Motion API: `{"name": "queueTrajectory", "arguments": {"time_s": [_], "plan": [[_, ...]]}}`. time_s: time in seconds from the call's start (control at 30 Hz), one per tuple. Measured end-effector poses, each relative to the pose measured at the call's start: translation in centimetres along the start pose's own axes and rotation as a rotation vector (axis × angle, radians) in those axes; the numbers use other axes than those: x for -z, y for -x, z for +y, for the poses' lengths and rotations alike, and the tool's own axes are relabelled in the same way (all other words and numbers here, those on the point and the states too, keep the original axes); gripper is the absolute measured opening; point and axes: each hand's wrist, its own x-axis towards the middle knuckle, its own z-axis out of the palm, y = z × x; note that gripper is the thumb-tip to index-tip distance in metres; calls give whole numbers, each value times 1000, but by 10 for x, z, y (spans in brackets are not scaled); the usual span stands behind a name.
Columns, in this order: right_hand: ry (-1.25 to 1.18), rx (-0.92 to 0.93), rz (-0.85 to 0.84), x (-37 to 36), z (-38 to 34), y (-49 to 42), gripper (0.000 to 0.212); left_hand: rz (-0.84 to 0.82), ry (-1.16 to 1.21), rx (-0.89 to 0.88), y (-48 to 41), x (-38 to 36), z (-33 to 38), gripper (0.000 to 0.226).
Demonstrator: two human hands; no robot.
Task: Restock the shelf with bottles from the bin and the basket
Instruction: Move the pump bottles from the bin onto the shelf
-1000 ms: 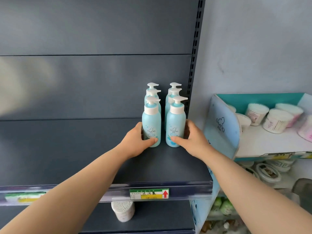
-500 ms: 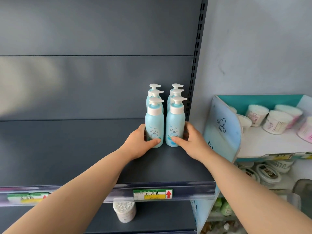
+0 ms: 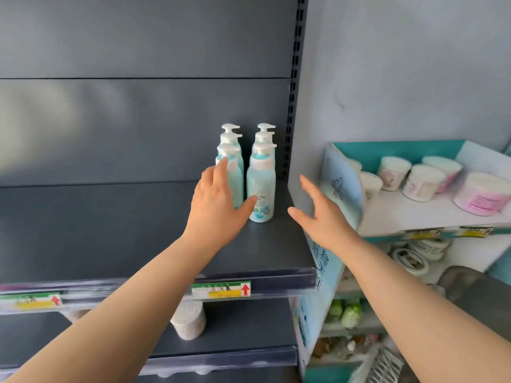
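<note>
Head view is showing six bottles (image 3: 261,189) standing in two rows at the right end of the shelf (image 3: 110,230). The left hand (image 3: 218,205) and right hand (image 3: 323,217) are hovering with fingers spread, grasping nothing. Risk: the left hand is sitting close against the front bottles, so a careless brush is likely threatening to topple them.

It was a shop: a grey metal shelf (image 3: 138,230) carried price tags (image 3: 221,290) on its front rail, identical bottles (image 3: 261,189) stood in rows, and a cardboard stand (image 3: 343,175) alongside held tubs (image 3: 424,182).
</note>
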Motion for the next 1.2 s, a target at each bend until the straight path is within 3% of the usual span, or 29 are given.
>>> {"name": "queueTrajectory", "arguments": {"time_s": [0.1,0.2,0.33,0.6,0.83,1.07,1.2], "plan": [[157,53,51,25,10,17,69,111,-112,-222,12,-18,41,78],[247,60,83,52,28,39,67,59,-50,-341,27,-47,78,73],[337,23,138,95,62,76,64,-122,34,-482,52,-99,126,67],[451,-283,139,189,166,187,63,-494,176,-619,114,-206,208,65],[462,-440,-33,204,235,254,71,-709,154,-544,140,-266,233,66],[546,-273,-316,137,256,232,77,-493,377,-297,139,-279,225,44],[697,-266,-288,114,256,218,69,-476,383,-290,140,-279,223,42]]}}
